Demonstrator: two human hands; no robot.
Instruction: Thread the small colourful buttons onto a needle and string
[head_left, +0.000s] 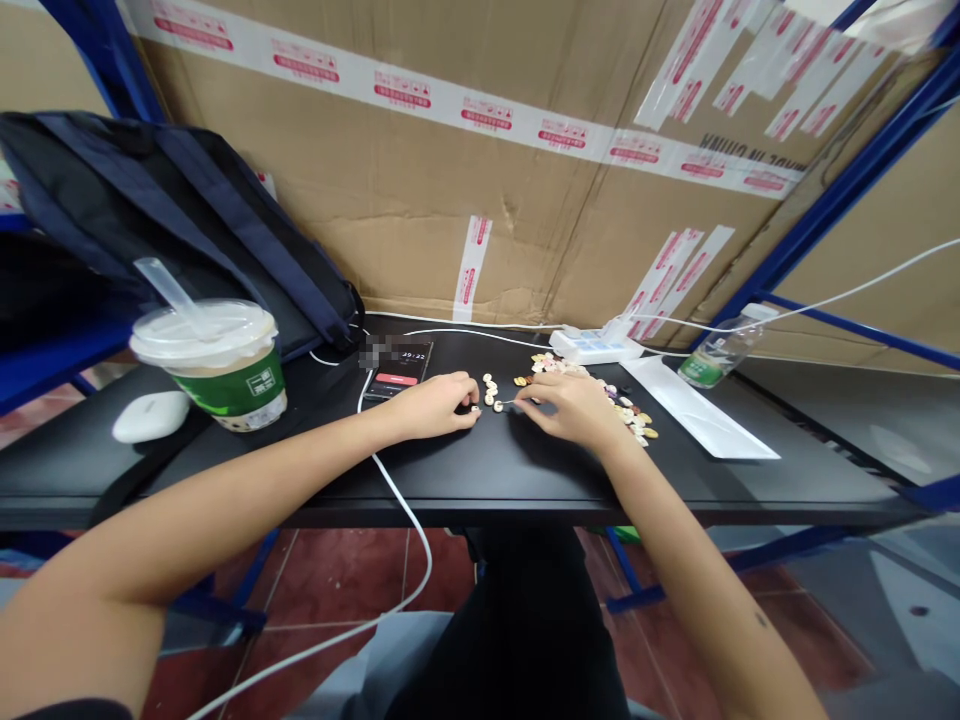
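Observation:
My left hand (439,405) is closed in a pinch, with a small cream bead-like piece (475,409) at its fingertips. Opposite it, my right hand (574,408) pinches a thin pale strand (508,402), either a cord or a needle. That strand reaches left to a small cream piece with a dark mark (498,406). A short row of similar cream pieces (489,388) lies between the hands on the black table (487,465). Beside and partly behind my right hand spreads a pile of small cream, yellow and brown pieces (637,425).
Left of my hands are a phone (401,372), a lidded drink cup with straw (232,385), a white earbud case (152,416) and a backpack (187,210). A white tray (697,410), a power strip (592,346) and a bottle (716,355) stand right. A white cable (405,505) crosses the table edge.

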